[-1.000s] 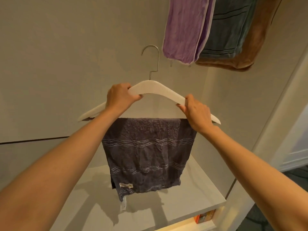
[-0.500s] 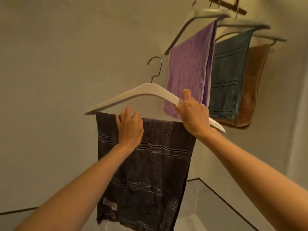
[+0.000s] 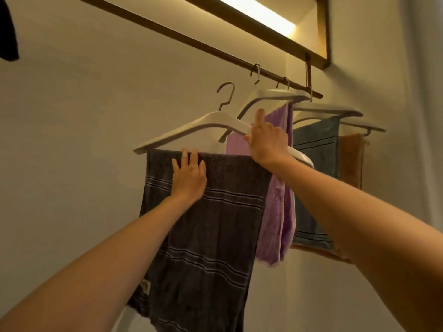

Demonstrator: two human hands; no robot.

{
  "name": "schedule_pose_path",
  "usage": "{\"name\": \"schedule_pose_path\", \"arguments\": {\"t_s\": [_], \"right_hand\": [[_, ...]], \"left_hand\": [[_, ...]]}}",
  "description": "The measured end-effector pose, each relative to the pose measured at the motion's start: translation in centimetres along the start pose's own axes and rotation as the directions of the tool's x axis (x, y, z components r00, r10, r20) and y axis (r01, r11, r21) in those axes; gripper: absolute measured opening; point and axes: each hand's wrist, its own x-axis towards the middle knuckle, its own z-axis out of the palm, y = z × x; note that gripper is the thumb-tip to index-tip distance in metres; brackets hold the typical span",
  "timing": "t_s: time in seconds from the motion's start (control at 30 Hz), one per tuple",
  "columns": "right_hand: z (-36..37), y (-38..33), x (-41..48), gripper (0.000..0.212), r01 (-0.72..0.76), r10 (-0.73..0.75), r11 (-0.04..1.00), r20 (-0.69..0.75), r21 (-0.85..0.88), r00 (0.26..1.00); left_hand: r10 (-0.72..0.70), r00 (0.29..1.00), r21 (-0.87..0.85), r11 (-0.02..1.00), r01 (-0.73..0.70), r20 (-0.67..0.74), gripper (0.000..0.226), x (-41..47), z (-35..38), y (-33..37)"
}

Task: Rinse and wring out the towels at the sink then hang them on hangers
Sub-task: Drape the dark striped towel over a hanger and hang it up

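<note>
A dark grey striped towel (image 3: 211,236) hangs folded over the bar of a white hanger (image 3: 191,130) with a metal hook (image 3: 226,95). My right hand (image 3: 267,140) grips the hanger's right arm, forefinger pointing up. My left hand (image 3: 189,176) rests flat on the towel just below the bar, fingers straight. The hook is in the air, below and left of the dark rail (image 3: 191,41).
On the rail hang three white hangers with a purple towel (image 3: 278,207), a blue-green towel (image 3: 316,164) and an orange-brown towel (image 3: 351,159), close to the right of my hanger. A lit strip (image 3: 259,13) runs above. The plain wall lies behind.
The hanger with the grey towel has been lifted toward the rail. My left hand left the hanger's arm and now lies on the towel. The view has tilted upward.
</note>
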Motion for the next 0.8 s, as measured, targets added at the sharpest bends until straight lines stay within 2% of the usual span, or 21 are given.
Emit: {"name": "schedule_pose_path", "arguments": {"t_s": [0.1,0.3,0.4,0.57,0.7,0.8], "right_hand": [[1.3,0.8,2.7,0.053,-0.015,0.014,1.000,-0.028,-0.024,1.000],[1.8,1.8,10.0,0.048,-0.005,0.003,1.000,-0.178,-0.014,0.984],[1.7,2.2,13.1,0.049,-0.018,0.011,0.999,-0.211,-0.035,0.977],[1.9,2.7,16.4,0.039,-0.028,0.013,0.998,-0.244,-0.058,0.970],[3.0,3.3,17.8,0.039,-0.047,0.040,0.998,-0.201,-0.031,0.979],[3.6,3.4,18.3,0.035,-0.050,0.042,0.998,-0.179,-0.042,0.983]], "left_hand": [[-0.004,0.998,0.036,0.999,0.002,0.066,0.039,4.1,0.7,0.4],[0.075,0.997,0.167,0.983,-0.079,0.030,0.040,11.7,-0.6,1.8],[0.062,0.998,0.158,0.985,-0.065,0.028,0.041,15.0,-0.7,2.7],[-0.002,0.999,0.021,1.000,0.001,0.037,0.044,18.3,-1.1,4.3],[0.037,0.998,0.038,0.998,-0.039,0.058,0.045,20.9,0.8,3.0],[0.006,0.997,-0.114,0.993,0.003,0.082,0.047,21.7,1.8,2.7]]}}
